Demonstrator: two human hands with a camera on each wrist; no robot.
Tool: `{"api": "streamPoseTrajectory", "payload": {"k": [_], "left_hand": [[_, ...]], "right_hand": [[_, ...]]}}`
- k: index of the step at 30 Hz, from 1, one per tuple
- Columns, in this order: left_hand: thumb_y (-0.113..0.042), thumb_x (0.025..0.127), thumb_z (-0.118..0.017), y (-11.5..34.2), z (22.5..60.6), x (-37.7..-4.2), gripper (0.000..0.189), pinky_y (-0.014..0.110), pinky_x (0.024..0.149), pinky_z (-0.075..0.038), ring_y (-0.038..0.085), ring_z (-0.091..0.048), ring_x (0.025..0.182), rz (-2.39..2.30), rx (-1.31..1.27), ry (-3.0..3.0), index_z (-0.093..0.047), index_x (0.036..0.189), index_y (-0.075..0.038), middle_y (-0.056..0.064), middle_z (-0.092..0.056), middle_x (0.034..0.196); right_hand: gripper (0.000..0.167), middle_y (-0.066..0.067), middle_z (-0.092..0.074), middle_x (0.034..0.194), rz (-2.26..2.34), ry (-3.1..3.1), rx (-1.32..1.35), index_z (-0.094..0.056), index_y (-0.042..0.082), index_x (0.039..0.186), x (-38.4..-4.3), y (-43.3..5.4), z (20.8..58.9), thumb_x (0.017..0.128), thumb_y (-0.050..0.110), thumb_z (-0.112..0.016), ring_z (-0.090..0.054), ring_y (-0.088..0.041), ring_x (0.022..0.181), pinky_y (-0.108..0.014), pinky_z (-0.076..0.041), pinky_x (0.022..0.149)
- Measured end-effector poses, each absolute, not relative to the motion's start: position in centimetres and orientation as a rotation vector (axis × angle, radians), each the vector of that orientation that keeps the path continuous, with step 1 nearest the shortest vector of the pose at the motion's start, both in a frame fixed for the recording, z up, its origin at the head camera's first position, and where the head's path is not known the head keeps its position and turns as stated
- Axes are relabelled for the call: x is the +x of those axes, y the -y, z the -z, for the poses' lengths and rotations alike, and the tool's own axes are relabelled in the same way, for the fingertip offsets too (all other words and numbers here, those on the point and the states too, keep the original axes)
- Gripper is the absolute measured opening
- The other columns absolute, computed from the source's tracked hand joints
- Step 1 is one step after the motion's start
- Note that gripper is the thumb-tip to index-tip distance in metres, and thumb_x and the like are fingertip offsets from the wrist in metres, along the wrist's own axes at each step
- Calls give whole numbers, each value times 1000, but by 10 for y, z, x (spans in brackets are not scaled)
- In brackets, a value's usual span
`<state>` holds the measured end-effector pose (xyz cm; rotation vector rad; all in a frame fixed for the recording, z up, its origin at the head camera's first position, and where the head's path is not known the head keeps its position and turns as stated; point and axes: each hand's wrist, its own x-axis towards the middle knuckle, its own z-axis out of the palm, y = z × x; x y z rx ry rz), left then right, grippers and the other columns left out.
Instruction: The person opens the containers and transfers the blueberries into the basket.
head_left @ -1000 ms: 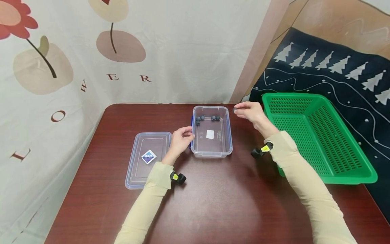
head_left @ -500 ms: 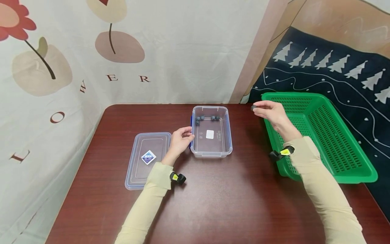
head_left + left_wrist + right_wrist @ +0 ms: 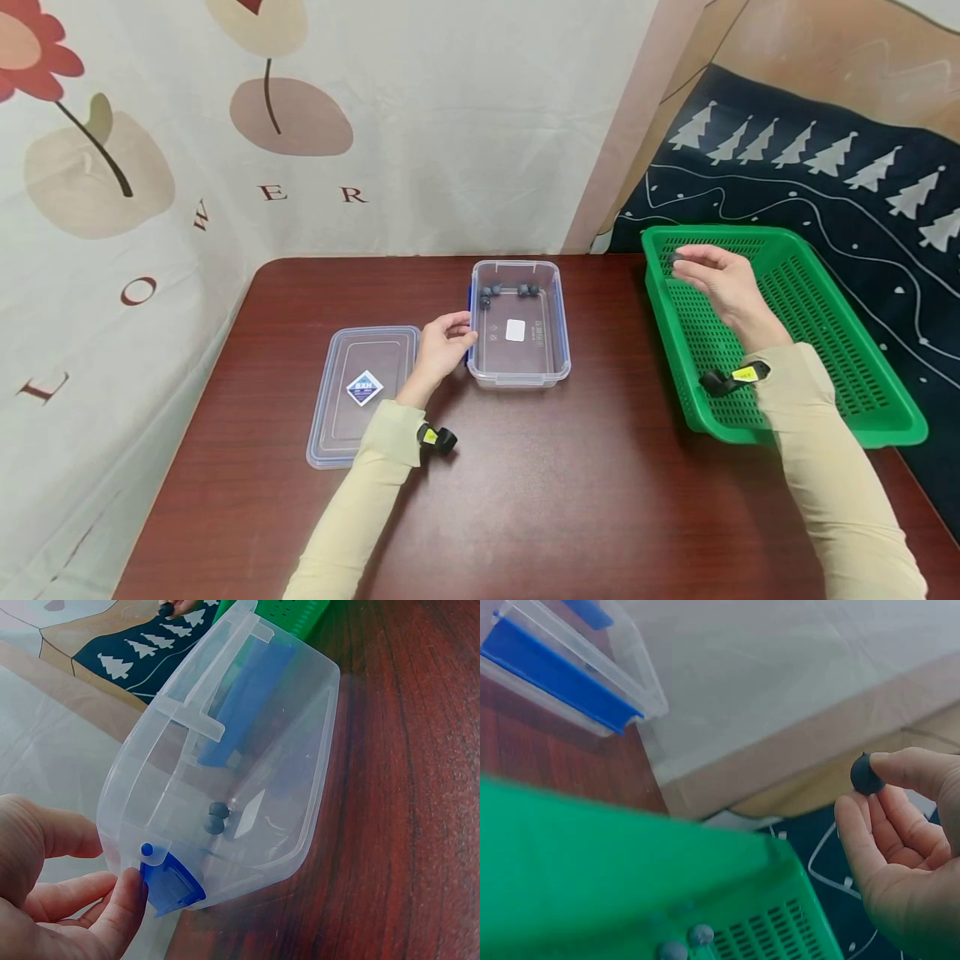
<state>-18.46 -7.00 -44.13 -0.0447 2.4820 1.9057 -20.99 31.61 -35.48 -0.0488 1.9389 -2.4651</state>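
Dark berry [image 3: 867, 774]: we pinch it between thumb and fingertips of our right hand [image 3: 729, 287], raised over the far left corner of the green basket [image 3: 885, 437]. Two more berries [image 3: 701, 934] show in that basket. Our left hand [image 3: 442, 354], fingers bent, touches the clear box [image 3: 517, 360] by its blue clip [image 3: 174, 885]; whether it grips, we cannot tell. Several small berries [image 3: 522, 290] sit inside the box, and a clear lid [image 3: 337, 429] lies to its left on the surface [image 3: 540, 500].
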Motion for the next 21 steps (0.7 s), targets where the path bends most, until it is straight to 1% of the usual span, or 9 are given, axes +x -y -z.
{"api": "streamPoseTrajectory", "payload": {"k": [4,7,16,21], "left_hand": [[4,81,-64,70,442,-185,35,32,83,-55,32,-64,91,-1904,-44,-2486,-60,115,9,25,-65,100],[4,81,-64,70,442,-185,35,32,83,-55,33,-64,91,-1913,-46,-2481,-60,115,10,25,-65,100],[5,81,-64,71,443,-185,34,32,83,-55,33,-64,92,-1926,-39,-2476,-60,115,10,25,-65,102],[5,81,-64,70,442,-184,34,32,83,-55,33,-64,92,-1923,-39,-2483,-60,115,10,25,-65,101]], "right_hand": [[22,-6,-68,88,2551,-1788,-30,-71,1,93,-209,-327,360,85,-13,-57,-67,-14,82,-23,-55,77],[21,-7,-68,88,2565,-1756,30,-71,0,93,-209,-336,364,85,-13,-58,-67,-13,82,-23,-55,78],[17,1,-65,90,2422,-1869,299,-72,7,91,-214,-365,378,84,-6,-63,-66,-8,82,-19,-53,80],[14,7,-64,88,2231,-1984,384,-70,13,90,-218,-378,386,86,1,-64,-64,-5,84,-20,-49,90]]}}
